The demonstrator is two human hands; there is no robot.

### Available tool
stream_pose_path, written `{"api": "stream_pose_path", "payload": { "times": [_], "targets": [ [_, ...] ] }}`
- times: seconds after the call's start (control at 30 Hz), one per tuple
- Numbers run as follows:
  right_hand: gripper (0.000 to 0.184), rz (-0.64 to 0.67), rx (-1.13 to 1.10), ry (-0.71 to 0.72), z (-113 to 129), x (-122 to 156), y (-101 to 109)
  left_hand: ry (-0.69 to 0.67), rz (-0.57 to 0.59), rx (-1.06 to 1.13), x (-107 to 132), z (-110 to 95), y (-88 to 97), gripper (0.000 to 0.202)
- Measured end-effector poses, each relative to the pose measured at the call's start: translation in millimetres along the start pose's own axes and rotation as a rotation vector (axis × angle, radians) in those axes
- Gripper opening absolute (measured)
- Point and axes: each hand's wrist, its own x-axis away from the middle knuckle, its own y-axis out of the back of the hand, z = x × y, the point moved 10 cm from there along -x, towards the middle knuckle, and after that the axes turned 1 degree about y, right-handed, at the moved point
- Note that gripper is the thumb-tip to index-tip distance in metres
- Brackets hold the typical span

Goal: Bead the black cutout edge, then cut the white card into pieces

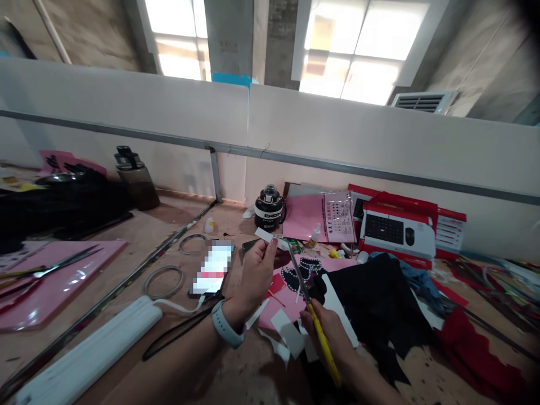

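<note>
At the far left, a pair of open scissors point(40, 274) lies on a glossy pink packet point(84, 289). Left of centre sits a smartphone point(214, 263); mid-frame, a black drinking bottle point(270, 216); to its right, a keyboard-and-mouse box point(394, 233). Red cloth point(478, 351) lies lower right.

Bright windows point(367, 42) in a grey wall point(230, 39) above white partition panels point(379, 135).
</note>
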Motion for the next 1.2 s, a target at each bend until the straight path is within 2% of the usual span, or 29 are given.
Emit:
{"api": "stream_pose_path", "payload": {
  "times": [0.5,0.77,0.87,0.97,1.1,1.2],
  "targets": [
    [0.045,-0.041,0.025,-0.018,-7,1,-3,0.016,0.006,0.018,1,2,-0.6,0.035],
    [0.043,-0.037,-0.146,-0.031,-8,0,-7,0.051,0.007,0.014,0,4,-1.2,0.036],
    [0.047,-0.053,-0.232,-0.044,-2,1,2,0.056,0.053,-0.012,-7,5,0.5,0.036],
    [0.053,0.027,-0.346,-0.052,11,2,7,0.039,0.160,-0.046,-17,2,1.6,0.033],
    [0.057,0.142,-0.414,0.001,31,5,8,-0.032,0.328,-0.172,-25,-12,0.5,0.031],
    [0.059,0.158,-0.401,0.047,39,6,8,-0.107,0.384,-0.307,-24,-26,0.8,0.029]
  ]
}}
